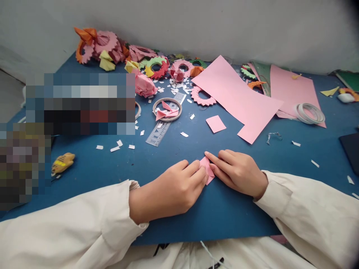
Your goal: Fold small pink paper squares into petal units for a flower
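A small folded piece of pink paper (208,175) lies on the blue table between my hands. My left hand (179,183) is closed, its fingertips pressing on the paper's left side and hiding part of it. From the right, my right hand (238,170) grips the paper's other edge; its index finger reaches to the top corner and the thumb rests near the fold. Just beyond them lies a flat pink paper square (215,124). Behind that is a large pink sheet (235,97) with a notch cut from one corner.
A clear ruler (157,134) lies under a tape ring (167,109) holding pink folded pieces (168,112). White paper scraps are scattered about. Folded paper rings (157,68) pile at the back. Tape rolls (310,113) sit right, a dark phone-like object (350,149) at the edge, a yellow figure (63,163) left.
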Demonstrator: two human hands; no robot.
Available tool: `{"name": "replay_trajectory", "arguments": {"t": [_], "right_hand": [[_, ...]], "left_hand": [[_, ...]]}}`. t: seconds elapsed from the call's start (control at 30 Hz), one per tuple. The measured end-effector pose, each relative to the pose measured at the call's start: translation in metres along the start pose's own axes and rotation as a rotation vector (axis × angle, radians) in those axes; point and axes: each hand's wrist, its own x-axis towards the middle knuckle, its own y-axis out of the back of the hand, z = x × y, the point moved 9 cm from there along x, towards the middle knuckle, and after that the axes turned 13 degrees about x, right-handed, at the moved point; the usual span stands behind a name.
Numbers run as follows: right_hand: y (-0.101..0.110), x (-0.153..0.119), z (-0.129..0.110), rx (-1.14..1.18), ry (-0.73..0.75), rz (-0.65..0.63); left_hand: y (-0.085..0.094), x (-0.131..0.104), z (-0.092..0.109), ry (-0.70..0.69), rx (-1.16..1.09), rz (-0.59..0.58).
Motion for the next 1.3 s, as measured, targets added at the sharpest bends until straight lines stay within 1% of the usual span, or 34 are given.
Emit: {"name": "replay_trajectory", "arguments": {"t": [0.07, 0.13, 0.23, 0.33, 0.4, 0.47, 0.57, 0.63, 0.7, 0.77, 0.87, 0.93, 1.07, 1.2, 1.3], "right_hand": [[0.001, -0.001, -0.005, 0.016, 0.064, 0.002], [0.003, -0.004, -0.013, 0.054, 0.159, 0.004], [0.009, -0.011, -0.024, 0.165, 0.294, 0.024], [0.014, -0.015, -0.028, 0.251, 0.35, 0.043], [0.013, -0.015, -0.028, 0.241, 0.342, 0.04], [0.008, -0.013, -0.025, 0.204, 0.312, 0.015], [-0.001, -0.009, -0.018, 0.192, 0.234, -0.041], [-0.005, -0.008, -0.013, 0.215, 0.188, -0.061], [-0.006, -0.008, -0.01, 0.232, 0.148, -0.073], [-0.006, -0.008, -0.007, 0.253, 0.104, -0.076], [-0.006, -0.007, -0.004, 0.286, 0.052, -0.064], [-0.005, -0.007, -0.003, 0.299, 0.046, -0.047], [-0.004, -0.008, -0.002, 0.314, 0.057, -0.032], [-0.005, -0.008, -0.002, 0.329, 0.057, -0.05], [-0.005, -0.008, -0.003, 0.323, 0.057, -0.064]], "left_hand": [[0.0, 0.0, 0.0, 0.008, -0.004, 0.004], [-0.001, 0.001, -0.001, 0.02, -0.008, -0.004], [-0.004, 0.0, -0.001, 0.033, -0.024, -0.017], [-0.003, 0.0, -0.001, 0.042, -0.048, 0.01], [0.001, -0.001, -0.005, 0.093, -0.052, 0.057], [0.005, -0.003, -0.016, 0.221, -0.036, 0.094], [0.001, -0.008, -0.033, 0.448, -0.021, 0.049], [-0.006, -0.01, -0.038, 0.531, -0.074, 0.004], [-0.01, -0.01, -0.04, 0.565, -0.145, -0.004], [-0.01, -0.01, -0.04, 0.568, -0.155, 0.023], [-0.005, -0.008, -0.037, 0.52, -0.069, 0.062], [0.0, -0.006, -0.032, 0.463, -0.007, 0.088], [0.01, -0.004, -0.023, 0.359, 0.051, 0.191], [0.008, -0.002, -0.018, 0.287, 0.009, 0.204], [0.006, -0.002, -0.017, 0.265, -0.046, 0.209]]}}
